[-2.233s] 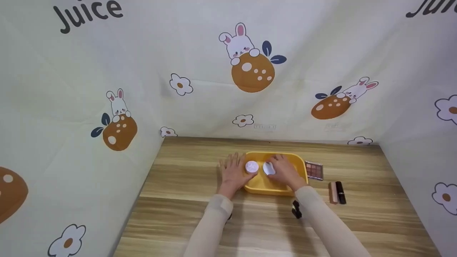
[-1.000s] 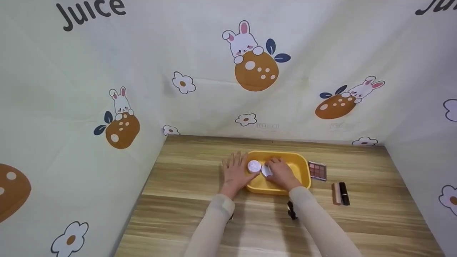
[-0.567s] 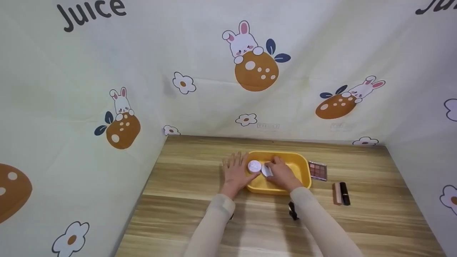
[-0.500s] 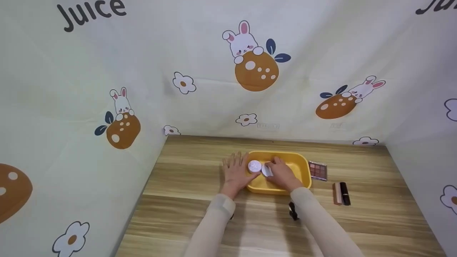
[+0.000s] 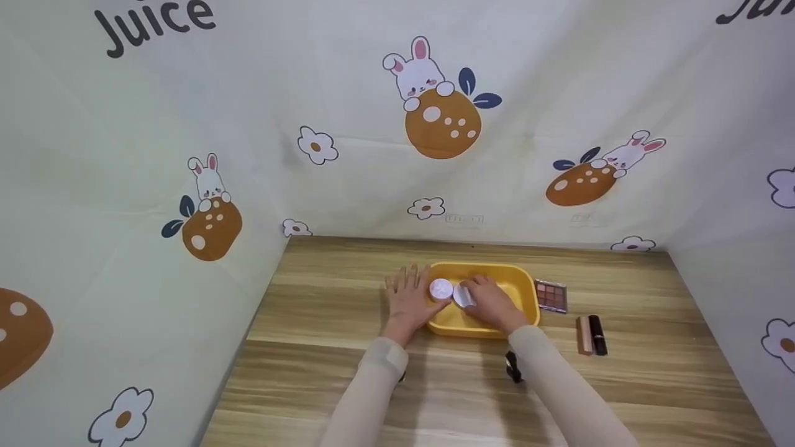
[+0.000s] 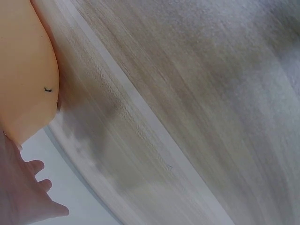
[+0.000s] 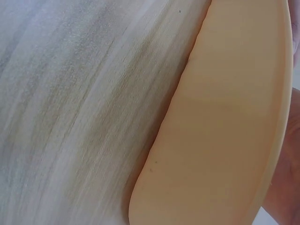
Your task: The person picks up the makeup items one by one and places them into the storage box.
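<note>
In the head view a yellow plastic tray (image 5: 509,323) sits on the wooden table. My left hand (image 5: 408,304) lies at its left end with spread, straight fingers, the thumb reaching in over the rim beside a round pale container (image 5: 441,289) with a patterned top. My right hand (image 5: 492,300) reaches into the tray, its curled fingers holding a white round, flat-faced item (image 5: 463,296) tilted close beside that container. Its far side is hidden by the fingers. The left wrist view catches fingertips (image 6: 44,185) past the tray's wall (image 6: 28,70); the right wrist view mostly shows the tray's outer wall (image 7: 215,117).
To the tray's right lies an eyeshadow palette (image 5: 551,296) with several brownish pans. Further right, a pinkish tube (image 5: 584,335) and a black tube (image 5: 597,335) lie side by side. Printed cloth (image 5: 360,186) stands around the table's back and sides.
Since the oldest frame, my right hand has shifted the white round item left, up beside the patterned container. Over the last half second the hands stay put; the head view drifts slightly.
</note>
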`<state>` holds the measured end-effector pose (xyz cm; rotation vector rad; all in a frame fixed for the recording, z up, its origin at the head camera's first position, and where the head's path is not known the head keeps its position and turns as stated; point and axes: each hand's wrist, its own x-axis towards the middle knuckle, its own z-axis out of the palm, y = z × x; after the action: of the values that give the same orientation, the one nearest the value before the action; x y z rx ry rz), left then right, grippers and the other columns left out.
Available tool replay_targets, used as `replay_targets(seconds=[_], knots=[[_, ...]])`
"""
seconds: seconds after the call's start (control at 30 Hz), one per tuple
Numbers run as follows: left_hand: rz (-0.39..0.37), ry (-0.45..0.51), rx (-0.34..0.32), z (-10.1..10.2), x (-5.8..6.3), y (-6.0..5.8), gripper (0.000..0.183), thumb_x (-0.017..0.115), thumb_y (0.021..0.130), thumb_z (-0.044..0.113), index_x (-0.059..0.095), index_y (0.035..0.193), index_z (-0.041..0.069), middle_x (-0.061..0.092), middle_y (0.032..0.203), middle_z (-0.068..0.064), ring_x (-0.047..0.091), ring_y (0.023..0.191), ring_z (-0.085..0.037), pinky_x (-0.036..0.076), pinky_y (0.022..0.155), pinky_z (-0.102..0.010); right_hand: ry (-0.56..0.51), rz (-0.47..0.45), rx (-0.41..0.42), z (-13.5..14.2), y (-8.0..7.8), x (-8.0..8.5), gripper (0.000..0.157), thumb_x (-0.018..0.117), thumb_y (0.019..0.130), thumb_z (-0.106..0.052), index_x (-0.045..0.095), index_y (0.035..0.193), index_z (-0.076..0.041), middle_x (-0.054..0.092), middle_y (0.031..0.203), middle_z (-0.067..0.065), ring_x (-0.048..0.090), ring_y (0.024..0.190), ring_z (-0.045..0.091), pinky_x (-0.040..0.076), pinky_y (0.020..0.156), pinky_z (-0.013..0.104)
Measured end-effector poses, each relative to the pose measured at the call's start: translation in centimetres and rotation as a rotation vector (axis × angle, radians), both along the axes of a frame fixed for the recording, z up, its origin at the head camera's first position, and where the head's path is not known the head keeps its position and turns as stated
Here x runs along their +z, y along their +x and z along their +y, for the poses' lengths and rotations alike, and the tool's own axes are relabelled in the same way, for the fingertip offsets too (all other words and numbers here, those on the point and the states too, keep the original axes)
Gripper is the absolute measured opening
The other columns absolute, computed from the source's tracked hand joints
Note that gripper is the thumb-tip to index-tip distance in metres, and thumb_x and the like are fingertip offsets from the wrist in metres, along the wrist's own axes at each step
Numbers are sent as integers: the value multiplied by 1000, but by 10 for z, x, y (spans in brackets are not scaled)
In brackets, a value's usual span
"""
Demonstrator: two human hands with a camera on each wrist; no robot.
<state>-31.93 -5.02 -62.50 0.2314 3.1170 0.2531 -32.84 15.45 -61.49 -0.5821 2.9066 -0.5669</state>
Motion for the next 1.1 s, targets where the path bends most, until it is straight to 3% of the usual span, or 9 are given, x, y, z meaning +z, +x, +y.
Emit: replay_targets(seconds=[0.33,0.8,1.1], knots=[[5,18,-2,0,1,0,95,46,85,80,25,159,24,26,166,-10,23,153,-36,16,120,-66,-12,18,30,3,3,6,52,76,88,-22,59,134,-3,58,137,16,52,128,36,44,111,49],[-5,1,-10,-2,2,-1,94,46,85,80,24,159,27,27,166,-9,23,153,-36,16,120,-67,-11,-40,8,6,1,10,56,76,89,-24,56,137,-4,56,141,16,50,133,35,40,114,51],[10,11,-12,-1,0,-2,93,46,86,79,25,159,26,27,165,-9,24,153,-36,15,120,-67,-2,2,31,11,5,18,60,79,86,-24,56,136,-1,58,137,17,52,129,37,42,112,51]])
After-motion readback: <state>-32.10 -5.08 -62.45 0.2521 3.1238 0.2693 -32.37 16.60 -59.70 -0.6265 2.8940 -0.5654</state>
